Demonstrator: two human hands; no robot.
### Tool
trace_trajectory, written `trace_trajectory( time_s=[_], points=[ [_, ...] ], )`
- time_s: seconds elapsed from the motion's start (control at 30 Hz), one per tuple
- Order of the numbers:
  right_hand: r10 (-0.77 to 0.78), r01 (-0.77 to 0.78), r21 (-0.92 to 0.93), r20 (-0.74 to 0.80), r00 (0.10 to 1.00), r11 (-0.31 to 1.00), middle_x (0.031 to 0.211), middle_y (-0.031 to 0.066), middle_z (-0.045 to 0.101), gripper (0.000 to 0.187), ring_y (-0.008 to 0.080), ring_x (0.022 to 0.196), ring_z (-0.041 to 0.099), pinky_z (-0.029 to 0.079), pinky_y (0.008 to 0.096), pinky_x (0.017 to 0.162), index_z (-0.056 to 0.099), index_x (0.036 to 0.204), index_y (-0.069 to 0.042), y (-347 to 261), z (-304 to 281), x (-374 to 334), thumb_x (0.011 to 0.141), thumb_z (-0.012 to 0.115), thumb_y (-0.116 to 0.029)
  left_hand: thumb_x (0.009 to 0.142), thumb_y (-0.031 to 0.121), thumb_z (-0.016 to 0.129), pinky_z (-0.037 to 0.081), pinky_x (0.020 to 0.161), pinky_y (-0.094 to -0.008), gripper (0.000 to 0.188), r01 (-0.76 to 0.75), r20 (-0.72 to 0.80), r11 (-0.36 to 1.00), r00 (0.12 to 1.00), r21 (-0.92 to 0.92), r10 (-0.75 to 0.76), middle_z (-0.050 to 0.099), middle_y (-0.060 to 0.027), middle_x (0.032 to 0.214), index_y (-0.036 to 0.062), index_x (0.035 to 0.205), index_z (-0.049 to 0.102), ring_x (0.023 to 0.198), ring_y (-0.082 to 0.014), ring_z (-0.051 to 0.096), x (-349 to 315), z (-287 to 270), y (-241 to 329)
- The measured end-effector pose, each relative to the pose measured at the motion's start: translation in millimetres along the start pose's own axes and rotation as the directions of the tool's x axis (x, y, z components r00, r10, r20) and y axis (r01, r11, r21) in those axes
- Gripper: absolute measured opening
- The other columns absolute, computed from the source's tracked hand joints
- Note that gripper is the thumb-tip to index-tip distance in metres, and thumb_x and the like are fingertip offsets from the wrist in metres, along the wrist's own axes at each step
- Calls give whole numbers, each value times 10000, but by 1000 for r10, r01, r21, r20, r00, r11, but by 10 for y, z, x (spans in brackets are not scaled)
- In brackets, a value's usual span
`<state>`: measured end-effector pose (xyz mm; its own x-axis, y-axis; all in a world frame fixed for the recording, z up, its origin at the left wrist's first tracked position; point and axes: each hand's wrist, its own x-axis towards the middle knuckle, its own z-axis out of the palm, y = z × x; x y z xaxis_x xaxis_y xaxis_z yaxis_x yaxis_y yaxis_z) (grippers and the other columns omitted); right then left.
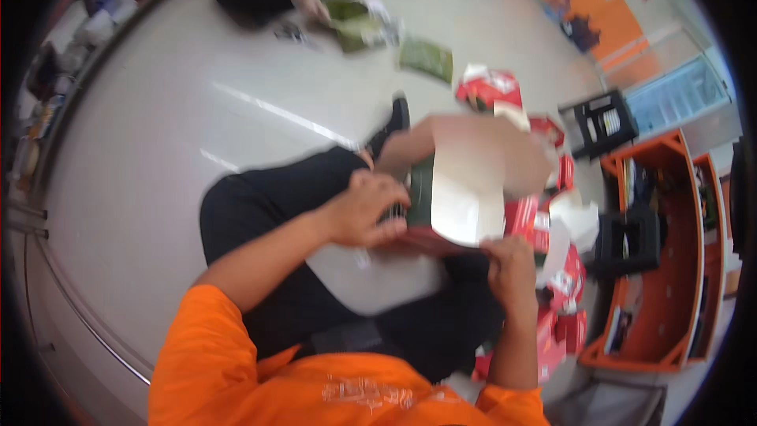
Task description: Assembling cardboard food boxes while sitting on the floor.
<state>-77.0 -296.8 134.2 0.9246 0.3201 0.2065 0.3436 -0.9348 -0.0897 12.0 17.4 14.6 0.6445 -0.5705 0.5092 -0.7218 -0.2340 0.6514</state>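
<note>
A cardboard box (465, 197) with a white inside and a dark green and red outside stands open over my folded legs. My left hand (367, 207) presses on its green side, fingers curved against the wall. At the near right corner, my right hand (509, 259) pinches the edge between thumb and fingers. The far part of the box is smeared by blur, so its flaps cannot be made out well.
Several red and white cartons (564, 284) lie heaped at my right. Beyond them are black stools (627, 244) and an orange shelf (670, 260). Ahead, another person's gloved hand (311, 4) touches a green packet (351, 24); another green packet (426, 59) lies nearby.
</note>
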Motion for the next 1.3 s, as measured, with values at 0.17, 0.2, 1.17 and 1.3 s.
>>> trace_trajectory(
  time_s=[0.17, 0.2, 1.17, 1.3],
  points=[
    [89, -74, -123, 121, 989, 990, 1199, 118, 668, 416, 313, 1113, 609, 433, 435, 980, 708, 1212, -90, -474, -221, 253, 811, 798, -159, 909, 271, 705, 303, 1044, -443, 296, 23, -83, 998, 996, -51, -27, 638, -44, 1148, 134, 1160, 628, 1174, -242, 558, -11, 94, -82],
    [97, -93, -57, 79, 992, 994, 1295, 147, 628, 520, 322, 1165, 598, 434, 438, 1004, 678, 1290, -95, -619, -215, 302, 798, 821, -181, 909, 271, 705, 303, 1044, -443, 296, 50, -76, 995, 995, -85, -56, 638, -44, 1148, 134, 1160, 628, 1174, -242, 558, -18, 98, -61],
    [-251, 249, 38, 66, 966, 968, 1173, 118, 638, 228, 304, 967, 628, 530, 385, 801, 728, 1022, -55, -907, 391, 749, 803, 790, -73, 749, 105, 850, 479, 949, -393, 315, -61, -220, 978, 975, -198, 17, 689, -35, 1052, 88, 1012, 677, 995, -281, 620, -59, 219, -14],
    [-245, 246, 21, 177, 953, 969, 1155, 112, 622, 223, 303, 959, 613, 526, 394, 803, 720, 1049, -42, -998, 247, 794, 838, 759, -103, 736, 100, 855, 509, 904, -387, 270, -99, -261, 983, 964, -152, 56, 696, -35, 1065, 76, 957, 701, 977, -284, 635, -90, 200, -24]
  ],
)
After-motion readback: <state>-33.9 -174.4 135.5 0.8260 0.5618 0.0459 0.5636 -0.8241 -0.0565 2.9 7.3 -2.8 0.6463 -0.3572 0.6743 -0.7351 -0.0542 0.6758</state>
